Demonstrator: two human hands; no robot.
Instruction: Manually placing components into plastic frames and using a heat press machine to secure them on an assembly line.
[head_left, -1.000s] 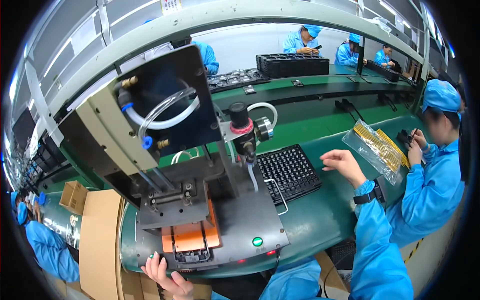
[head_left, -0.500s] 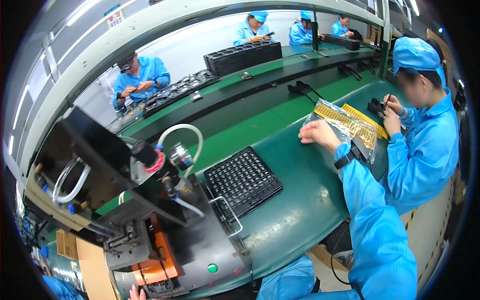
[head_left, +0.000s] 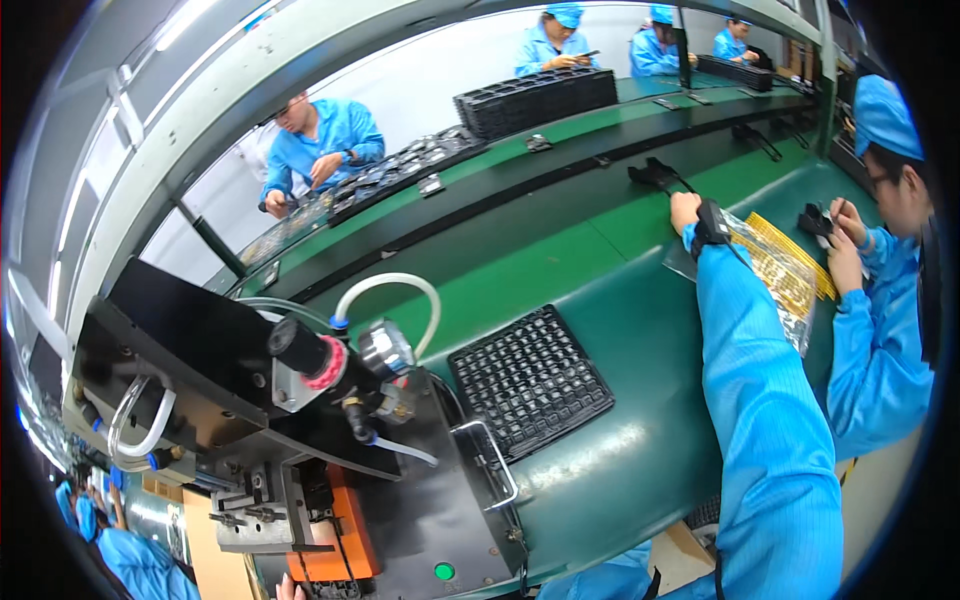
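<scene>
My right hand [head_left: 686,212] is stretched far across the bench, at the lower end of a black part with a thin tail [head_left: 656,175] that lies on the line. Its fingers are mostly turned out of sight, so I cannot make out whether they grip the part. Of my left hand [head_left: 289,588] only some fingertips show at the lower edge. They are beside the orange block [head_left: 345,530] of a bench press [head_left: 400,515], close to a small black piece [head_left: 335,588] at the block's foot.
A black tray with many small pockets [head_left: 530,380] lies right of the press. Yellow sheets in a clear bag [head_left: 775,265] lie by my right forearm. A co-worker [head_left: 880,290] at the right holds a black part. Stacked black trays [head_left: 535,103] and other workers are across the line.
My right hand has reached farther forward to the black part on the line, and its fingers have turned from view. The whole view has shifted, with the bench now farther right.
</scene>
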